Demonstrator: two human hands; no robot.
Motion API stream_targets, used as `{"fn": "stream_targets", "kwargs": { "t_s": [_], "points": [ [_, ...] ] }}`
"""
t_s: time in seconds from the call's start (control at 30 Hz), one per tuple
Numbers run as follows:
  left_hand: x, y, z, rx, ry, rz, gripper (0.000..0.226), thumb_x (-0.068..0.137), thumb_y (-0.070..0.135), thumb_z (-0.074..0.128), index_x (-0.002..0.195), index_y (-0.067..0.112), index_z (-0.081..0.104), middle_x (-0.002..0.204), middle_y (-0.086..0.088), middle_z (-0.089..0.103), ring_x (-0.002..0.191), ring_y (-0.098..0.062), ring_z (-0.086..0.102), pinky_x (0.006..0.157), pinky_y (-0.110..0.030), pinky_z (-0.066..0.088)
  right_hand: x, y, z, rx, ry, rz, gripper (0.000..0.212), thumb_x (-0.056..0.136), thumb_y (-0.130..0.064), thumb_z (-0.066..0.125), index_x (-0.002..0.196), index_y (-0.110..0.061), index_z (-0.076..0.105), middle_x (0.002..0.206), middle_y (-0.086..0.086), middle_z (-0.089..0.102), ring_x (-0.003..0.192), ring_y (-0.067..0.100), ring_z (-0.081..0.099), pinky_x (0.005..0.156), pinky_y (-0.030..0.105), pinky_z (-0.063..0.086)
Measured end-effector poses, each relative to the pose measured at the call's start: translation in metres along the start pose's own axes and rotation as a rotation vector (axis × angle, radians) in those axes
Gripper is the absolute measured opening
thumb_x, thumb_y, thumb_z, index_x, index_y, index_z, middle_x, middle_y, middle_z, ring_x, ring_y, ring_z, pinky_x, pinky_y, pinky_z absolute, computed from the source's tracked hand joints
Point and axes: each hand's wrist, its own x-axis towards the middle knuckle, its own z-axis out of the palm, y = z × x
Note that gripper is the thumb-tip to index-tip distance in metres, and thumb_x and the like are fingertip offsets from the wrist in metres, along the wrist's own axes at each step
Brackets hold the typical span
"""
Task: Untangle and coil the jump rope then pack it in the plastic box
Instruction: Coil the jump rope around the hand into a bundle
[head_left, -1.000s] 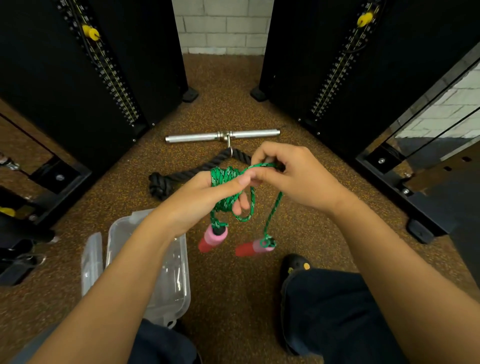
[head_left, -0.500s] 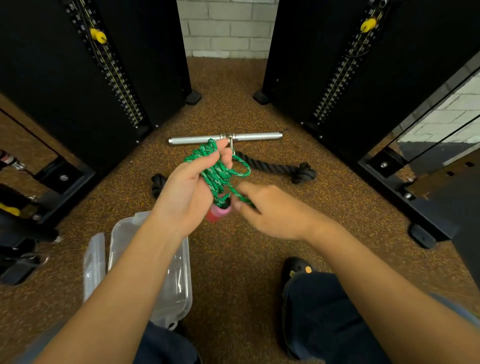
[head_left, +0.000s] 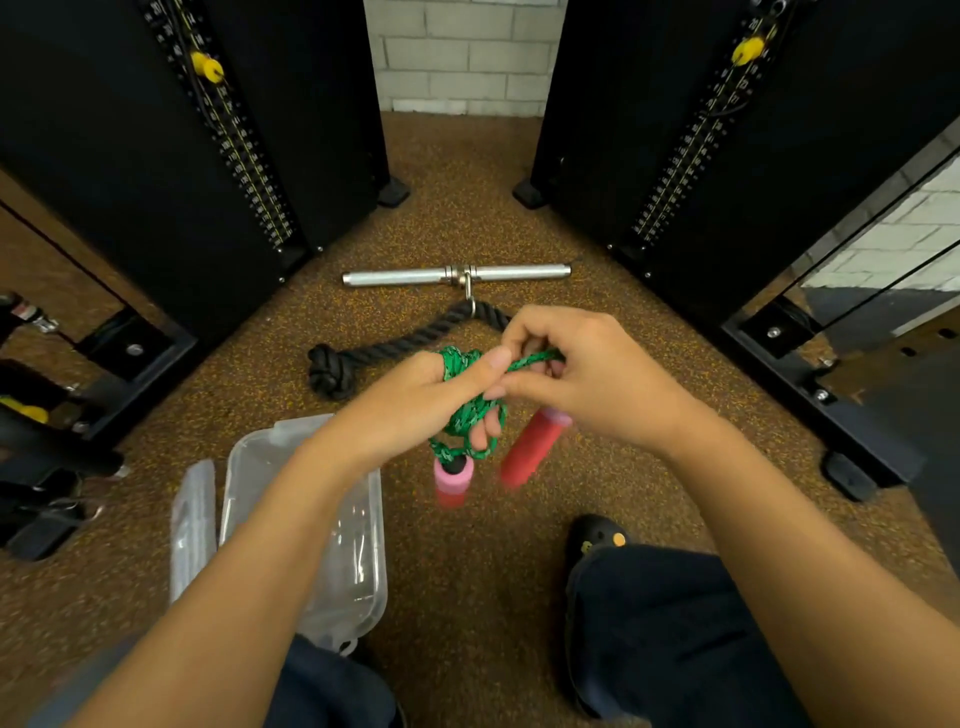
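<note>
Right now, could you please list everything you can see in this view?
jump rope: one, green, wound around the left hand, a strand pinched by the right hand
handles: two, pink and red, hanging below the hands
plastic box: one, clear, open, on the floor under the left forearm
lid: one, clear, left of the box
metal bar: one, silver, floor ahead
black rope: one, knotted end, floor, nearer than the bar
weight machines: two, black, either side
yellow pins: two, one per machine
shoe: one, black, lower right
left hand: holds the coil
right hand: pinches the cord
</note>
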Motion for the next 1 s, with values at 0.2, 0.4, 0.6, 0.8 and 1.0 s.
{"fn": "stream_targets", "kwargs": {
  "t_s": [0.2, 0.4, 0.6, 0.8, 1.0],
  "points": [
    [-0.006, 0.006, -0.005, -0.352, -0.066, 0.057, 0.044, 0.062, 0.062, 0.058, 0.068, 0.020, 0.071, 0.051, 0.007, 0.057, 0.045, -0.001, 0.047, 0.057, -0.015, 0.042, 0.003, 0.005, 0.003, 0.293, 0.013, 0.033, 0.024, 0.078, -0.040, 0.066, 0.093, -0.023, 0.058, 0.083, -0.006, 0.055, 0.074, 0.003, 0.051, 0.065, 0.015, 0.043],
    [-0.005, -0.001, 0.000, -0.673, -0.128, 0.110, 0.029, 0.058, 0.050, 0.073, 0.058, 0.021, 0.066, 0.041, 0.007, 0.051, 0.045, -0.003, 0.045, 0.064, -0.016, 0.049, 0.001, -0.001, 0.012, 0.582, -0.187, 0.155, 0.040, 0.091, -0.045, 0.035, 0.124, -0.032, 0.052, 0.124, -0.003, 0.059, 0.115, 0.007, 0.056, 0.096, 0.028, 0.049],
    [-0.003, -0.003, -0.005, -0.918, -0.173, 0.055, 0.026, 0.052, 0.029, 0.084, 0.067, 0.012, 0.071, 0.053, 0.004, 0.061, 0.042, -0.002, 0.055, 0.063, -0.017, 0.055, 0.003, -0.008, 0.027, 0.678, -0.176, 0.312, 0.068, 0.087, -0.055, 0.026, 0.119, -0.001, 0.051, 0.122, 0.018, 0.059, 0.117, 0.020, 0.057, 0.102, 0.032, 0.045],
    [-0.006, 0.004, -0.018, -0.783, -0.179, -0.123, 0.009, 0.063, 0.019, 0.080, 0.065, 0.014, 0.073, 0.056, 0.001, 0.066, 0.047, -0.002, 0.061, 0.063, -0.016, 0.054, 0.005, -0.007, 0.031, 0.559, -0.171, 0.340, 0.051, 0.095, -0.050, 0.021, 0.115, -0.020, 0.056, 0.117, -0.004, 0.061, 0.113, 0.008, 0.056, 0.100, 0.029, 0.045],
    [-0.018, 0.022, -0.026, -0.538, -0.147, -0.128, 0.014, 0.072, 0.016, 0.063, 0.066, 0.014, 0.075, 0.060, 0.000, 0.068, 0.056, -0.007, 0.066, 0.060, -0.019, 0.055, 0.004, -0.007, 0.028, 0.673, -0.197, 0.261, 0.061, 0.092, -0.045, 0.029, 0.115, 0.007, 0.049, 0.098, 0.009, 0.059, 0.083, -0.003, 0.056, 0.076, 0.003, 0.044]
  ]
}}
